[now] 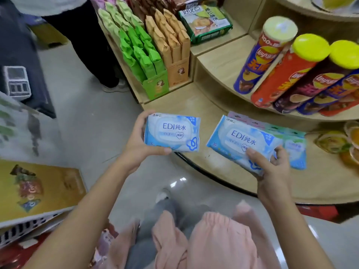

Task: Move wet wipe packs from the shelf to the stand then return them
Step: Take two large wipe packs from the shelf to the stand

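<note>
My left hand [138,140] grips a blue and white wet wipe pack [172,132] by its left end, holding it in the air at the edge of the round wooden stand [213,162]. My right hand [272,167] holds a second, identical wet wipe pack [242,140] at its lower right corner, thumb on top, just over the stand's lowest tier. Behind that pack lie more wipe packs [295,150], pink, green and blue, flat on the same tier.
Lay's crisp tubes [287,74] stand on the tier above. Green and orange snack boxes [153,61] fill a shelf at the back left. Jelly cups [334,142] sit at the right. A person's legs [87,45] stand behind; a basket [29,226] is at lower left.
</note>
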The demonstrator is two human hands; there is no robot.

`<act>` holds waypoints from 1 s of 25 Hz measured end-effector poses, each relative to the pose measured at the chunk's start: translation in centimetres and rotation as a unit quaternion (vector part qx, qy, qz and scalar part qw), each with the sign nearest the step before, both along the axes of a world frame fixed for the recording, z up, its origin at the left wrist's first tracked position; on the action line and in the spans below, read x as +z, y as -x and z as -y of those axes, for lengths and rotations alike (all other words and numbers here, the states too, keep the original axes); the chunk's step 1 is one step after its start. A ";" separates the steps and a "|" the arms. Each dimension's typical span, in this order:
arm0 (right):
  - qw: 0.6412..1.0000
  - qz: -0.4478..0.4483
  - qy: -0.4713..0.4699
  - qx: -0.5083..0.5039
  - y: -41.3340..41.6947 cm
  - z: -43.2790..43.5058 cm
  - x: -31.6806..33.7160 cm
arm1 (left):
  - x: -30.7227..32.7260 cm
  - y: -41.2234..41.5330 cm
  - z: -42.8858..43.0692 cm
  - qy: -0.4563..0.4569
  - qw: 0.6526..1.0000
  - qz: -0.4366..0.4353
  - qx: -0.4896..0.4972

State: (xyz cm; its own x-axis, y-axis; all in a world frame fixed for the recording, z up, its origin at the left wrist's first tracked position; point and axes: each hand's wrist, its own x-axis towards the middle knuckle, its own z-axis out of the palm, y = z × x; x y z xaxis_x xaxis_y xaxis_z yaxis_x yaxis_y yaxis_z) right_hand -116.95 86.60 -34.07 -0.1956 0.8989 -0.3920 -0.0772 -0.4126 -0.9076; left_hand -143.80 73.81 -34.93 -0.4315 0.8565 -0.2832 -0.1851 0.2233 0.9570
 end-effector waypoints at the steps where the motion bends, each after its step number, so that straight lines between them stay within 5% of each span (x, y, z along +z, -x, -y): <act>1: 1.000 0.003 0.007 -0.014 1.3 -0.8 -0.3 | -0.1 2.0 -2.0 0.000 1.000 -0.009 -0.022; 12: 0.994 0.052 0.073 -0.057 9.8 -11.1 -8.1 | -9.8 12.7 -19.4 0.072 0.988 -0.007 -0.139; 25: 0.976 0.082 0.134 -0.151 14.3 -10.6 -16.7 | -19.2 15.7 -24.3 0.087 0.955 -0.044 -0.280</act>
